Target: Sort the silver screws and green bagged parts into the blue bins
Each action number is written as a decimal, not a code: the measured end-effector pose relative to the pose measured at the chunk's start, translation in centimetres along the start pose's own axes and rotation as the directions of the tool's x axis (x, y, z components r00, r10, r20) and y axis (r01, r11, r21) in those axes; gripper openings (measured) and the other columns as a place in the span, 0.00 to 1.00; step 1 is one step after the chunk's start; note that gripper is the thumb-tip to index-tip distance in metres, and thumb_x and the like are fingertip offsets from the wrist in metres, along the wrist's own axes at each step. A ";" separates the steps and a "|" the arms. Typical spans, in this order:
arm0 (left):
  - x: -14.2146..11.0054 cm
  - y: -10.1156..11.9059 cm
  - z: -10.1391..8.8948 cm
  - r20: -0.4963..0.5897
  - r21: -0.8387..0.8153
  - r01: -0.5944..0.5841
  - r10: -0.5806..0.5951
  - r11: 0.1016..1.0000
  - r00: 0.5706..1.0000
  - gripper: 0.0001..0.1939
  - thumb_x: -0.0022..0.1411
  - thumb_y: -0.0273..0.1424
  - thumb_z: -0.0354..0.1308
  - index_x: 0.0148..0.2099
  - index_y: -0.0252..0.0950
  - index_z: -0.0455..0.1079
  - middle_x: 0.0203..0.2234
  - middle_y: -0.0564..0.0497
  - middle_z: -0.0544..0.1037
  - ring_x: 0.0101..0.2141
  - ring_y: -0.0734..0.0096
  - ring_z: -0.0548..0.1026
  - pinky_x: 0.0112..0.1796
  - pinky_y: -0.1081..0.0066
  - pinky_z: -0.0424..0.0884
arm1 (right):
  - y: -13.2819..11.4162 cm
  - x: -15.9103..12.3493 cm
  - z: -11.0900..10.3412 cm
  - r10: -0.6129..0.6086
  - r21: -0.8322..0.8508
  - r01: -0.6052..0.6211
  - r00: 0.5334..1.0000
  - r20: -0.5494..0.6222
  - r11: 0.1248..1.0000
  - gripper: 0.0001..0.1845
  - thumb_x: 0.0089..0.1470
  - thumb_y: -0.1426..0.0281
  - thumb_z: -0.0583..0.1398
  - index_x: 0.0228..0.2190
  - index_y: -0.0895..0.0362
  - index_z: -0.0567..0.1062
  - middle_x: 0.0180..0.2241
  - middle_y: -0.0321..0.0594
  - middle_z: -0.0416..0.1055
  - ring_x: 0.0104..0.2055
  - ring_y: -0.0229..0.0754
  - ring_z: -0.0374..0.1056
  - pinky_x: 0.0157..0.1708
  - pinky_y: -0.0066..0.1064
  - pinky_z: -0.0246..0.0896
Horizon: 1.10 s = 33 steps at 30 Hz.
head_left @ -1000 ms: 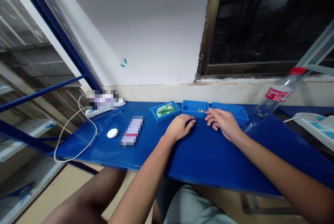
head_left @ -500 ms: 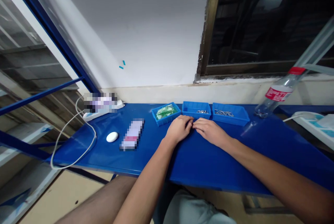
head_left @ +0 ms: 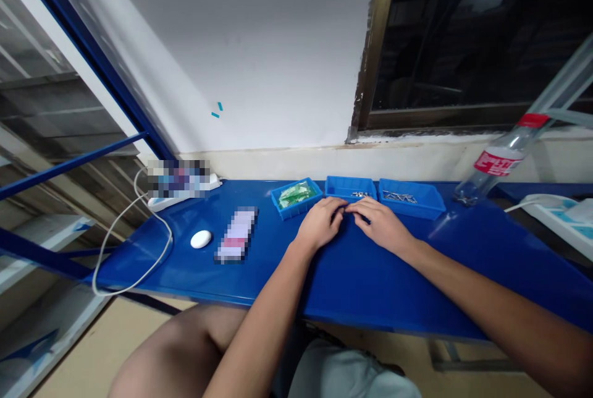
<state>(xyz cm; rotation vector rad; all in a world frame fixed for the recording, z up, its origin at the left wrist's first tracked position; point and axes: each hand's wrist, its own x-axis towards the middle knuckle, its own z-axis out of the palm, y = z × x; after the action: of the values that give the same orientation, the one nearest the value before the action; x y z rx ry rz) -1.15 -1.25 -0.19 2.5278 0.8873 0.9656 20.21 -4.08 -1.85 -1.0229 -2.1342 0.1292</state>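
My left hand (head_left: 321,223) and my right hand (head_left: 380,222) meet over the blue table, fingertips almost touching. Each has its fingers curled into a pinch; whatever is between them is too small or hidden to name. Just beyond the fingers stands the middle blue bin (head_left: 340,188), with small metal parts (head_left: 360,194) at its right end. To its right, another blue bin (head_left: 428,198) holds several thin metal pieces, like screws (head_left: 399,197). On the left, a third blue bin (head_left: 283,215) contains green-and-white packets (head_left: 296,193).
A phone-shaped blurred object (head_left: 237,234) and a white oval case (head_left: 201,239) lie left on the table (head_left: 370,293). A power strip (head_left: 183,196) with a looping white cable (head_left: 109,249) sits behind them. Right are a red-capped plastic bottle (head_left: 498,160) and another power strip (head_left: 563,215).
My right hand's fingers have bent more and its knuckles have risen, still beside my left hand. My left leg has shifted under the table, and the view has tilted slightly.
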 end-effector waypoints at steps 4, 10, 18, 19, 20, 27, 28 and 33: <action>0.0 0.4 0.1 -0.008 0.034 -0.041 0.041 0.999 0.999 0.17 0.73 0.27 0.50 0.59 0.33 0.73 0.55 0.40 0.78 0.57 0.58 0.75 0.62 0.58 0.68 | -0.1 0.0 -0.5 0.034 0.014 -0.033 0.995 -0.099 0.999 0.14 0.62 0.76 0.57 0.41 0.51 0.80 0.42 0.42 0.80 0.47 0.51 0.76 0.54 0.48 0.70; 0.0 1.5 0.0 0.100 -0.033 0.058 -0.055 0.998 0.994 0.19 0.75 0.33 0.49 0.61 0.35 0.74 0.52 0.43 0.82 0.49 0.58 0.81 0.54 0.61 0.75 | -1.1 -0.4 -1.0 0.099 0.084 -0.082 0.969 -0.226 0.993 0.05 0.63 0.72 0.61 0.37 0.51 0.78 0.40 0.41 0.79 0.44 0.49 0.77 0.49 0.43 0.72; 0.2 1.7 -0.2 -0.022 -0.296 0.196 -0.212 0.935 0.977 0.15 0.69 0.31 0.58 0.54 0.37 0.81 0.47 0.48 0.85 0.45 0.60 0.84 0.49 0.64 0.79 | -1.5 -0.5 -0.9 0.120 0.199 -0.084 0.977 -0.178 0.977 0.04 0.61 0.70 0.63 0.33 0.51 0.77 0.39 0.41 0.79 0.43 0.49 0.76 0.48 0.44 0.72; 0.2 1.5 0.0 -0.042 -0.329 0.198 -0.224 0.923 0.974 0.14 0.68 0.32 0.60 0.53 0.37 0.81 0.47 0.48 0.86 0.46 0.60 0.84 0.49 0.64 0.79 | -1.4 -0.5 -0.7 0.144 0.227 -0.104 0.976 -0.166 0.968 0.04 0.61 0.69 0.64 0.32 0.51 0.77 0.38 0.41 0.79 0.42 0.49 0.76 0.47 0.44 0.73; 0.2 1.4 0.1 -0.056 -0.362 0.197 -0.232 0.911 0.971 0.14 0.67 0.31 0.61 0.52 0.37 0.81 0.46 0.47 0.86 0.46 0.59 0.84 0.50 0.64 0.79 | -1.3 -0.5 -0.5 0.181 0.266 -0.135 0.970 -0.159 0.955 0.04 0.60 0.67 0.65 0.32 0.51 0.77 0.38 0.41 0.79 0.42 0.49 0.77 0.47 0.44 0.74; 0.3 0.5 0.8 -0.083 -0.445 0.165 -0.223 0.880 0.971 0.04 0.64 0.28 0.64 0.43 0.35 0.76 0.37 0.49 0.85 0.37 0.67 0.84 0.42 0.71 0.77 | -0.4 -0.5 0.3 0.410 0.476 -0.309 0.904 -0.123 0.823 0.12 0.58 0.58 0.67 0.37 0.52 0.76 0.38 0.41 0.78 0.40 0.47 0.78 0.46 0.43 0.76; 0.3 0.4 0.7 -0.082 -0.421 0.156 -0.208 0.894 0.975 0.04 0.64 0.28 0.65 0.41 0.35 0.74 0.36 0.50 0.85 0.36 0.68 0.83 0.41 0.72 0.76 | -0.4 -0.5 0.3 0.416 0.480 -0.316 0.902 -0.116 0.818 0.12 0.58 0.58 0.67 0.37 0.52 0.76 0.38 0.41 0.78 0.39 0.47 0.77 0.45 0.42 0.76; -0.1 0.7 0.0 0.013 -0.143 0.112 -0.112 0.983 0.994 0.03 0.66 0.28 0.62 0.41 0.39 0.70 0.34 0.54 0.82 0.33 0.70 0.79 0.37 0.74 0.70 | -0.7 -0.5 0.1 0.389 0.479 -0.313 0.919 -0.065 0.820 0.09 0.58 0.63 0.66 0.37 0.53 0.76 0.37 0.40 0.77 0.38 0.45 0.76 0.41 0.39 0.75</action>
<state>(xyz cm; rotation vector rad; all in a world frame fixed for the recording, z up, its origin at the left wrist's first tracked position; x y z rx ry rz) -0.93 -1.86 0.10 2.3330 0.9133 0.9517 19.96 -4.86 -1.94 -1.0821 -1.6299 0.6806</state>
